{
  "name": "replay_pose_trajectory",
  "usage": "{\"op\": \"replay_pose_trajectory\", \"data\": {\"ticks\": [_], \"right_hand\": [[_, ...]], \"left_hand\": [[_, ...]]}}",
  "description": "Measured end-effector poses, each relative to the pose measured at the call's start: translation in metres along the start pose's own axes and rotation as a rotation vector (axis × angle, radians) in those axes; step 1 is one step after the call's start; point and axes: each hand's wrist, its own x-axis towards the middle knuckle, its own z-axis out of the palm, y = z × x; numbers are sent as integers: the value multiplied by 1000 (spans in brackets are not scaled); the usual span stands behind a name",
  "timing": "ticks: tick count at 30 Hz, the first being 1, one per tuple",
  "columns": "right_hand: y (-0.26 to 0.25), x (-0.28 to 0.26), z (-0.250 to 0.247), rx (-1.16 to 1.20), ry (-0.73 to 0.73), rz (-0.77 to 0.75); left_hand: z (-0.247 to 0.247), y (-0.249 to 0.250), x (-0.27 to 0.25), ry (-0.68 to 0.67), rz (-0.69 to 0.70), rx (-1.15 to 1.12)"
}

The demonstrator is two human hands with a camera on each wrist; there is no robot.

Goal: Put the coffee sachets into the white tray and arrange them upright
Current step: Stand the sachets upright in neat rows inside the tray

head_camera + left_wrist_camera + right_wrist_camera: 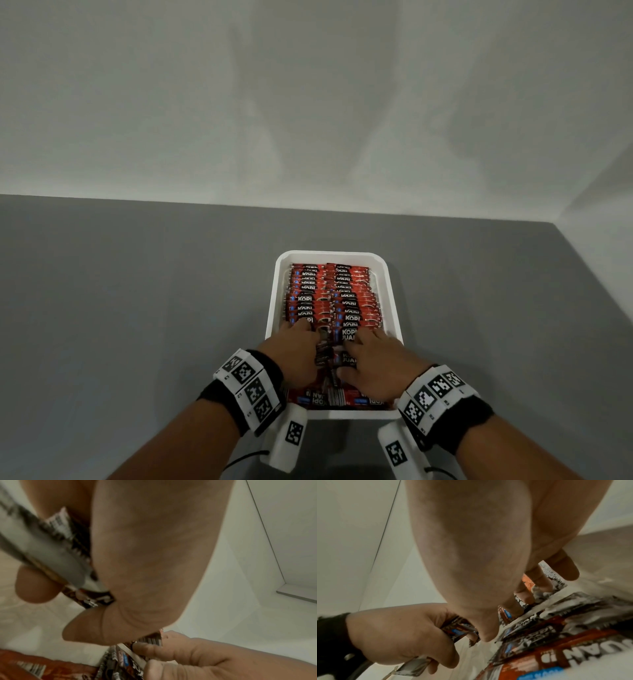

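Observation:
The white tray (pixel 394 301) holds two rows of red-and-black coffee sachets (pixel 329 298) standing on edge and leaning. Both hands are in its near end. My left hand (pixel 317 346) grips a few sachets (pixel 51 550) between curled fingers and thumb at the front of the left row. My right hand (pixel 352 356) pinches sachets (pixel 130 658) at the front of the right row, its fingers (pixel 539 582) reaching down among them. More sachets (pixel 339 397) lie flat on the tray floor under my palms, partly hidden.
The tray sits on a grey table (pixel 137 308) that meets a pale wall (pixel 308 102) behind and on the right. Bare grey table stretches to the tray's left and behind it.

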Motion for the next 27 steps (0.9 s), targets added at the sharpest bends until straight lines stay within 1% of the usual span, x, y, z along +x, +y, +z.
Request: {"op": "replay_pose_trajectory", "data": {"ticks": [7, 14, 16, 20, 21, 23, 24, 25, 27], "right_hand": [[-3, 0, 3, 60, 86, 33], [2, 3, 8, 55, 82, 0], [3, 2, 8, 73, 91, -1], [3, 0, 1, 227, 107, -12], [3, -2, -4, 294, 129, -21], [0, -7, -18, 431, 204, -32], [-3, -10, -26, 514, 246, -37], [-8, -13, -35, 619, 276, -40], [-19, -17, -49, 884, 294, -61]], "left_hand": [[4, 0, 1, 40, -7, 0], [2, 0, -3, 79, -11, -26], [0, -1, -5, 110, 17, -95], [-17, 1, -17, 192, 34, -571], [-22, 3, -20, 224, 15, -765], [-30, 7, -23, 289, -52, -1248], [-34, 8, -23, 318, -58, -1457], [-37, 9, -24, 337, -39, -1610], [-42, 13, -22, 343, 44, -1761]]}}
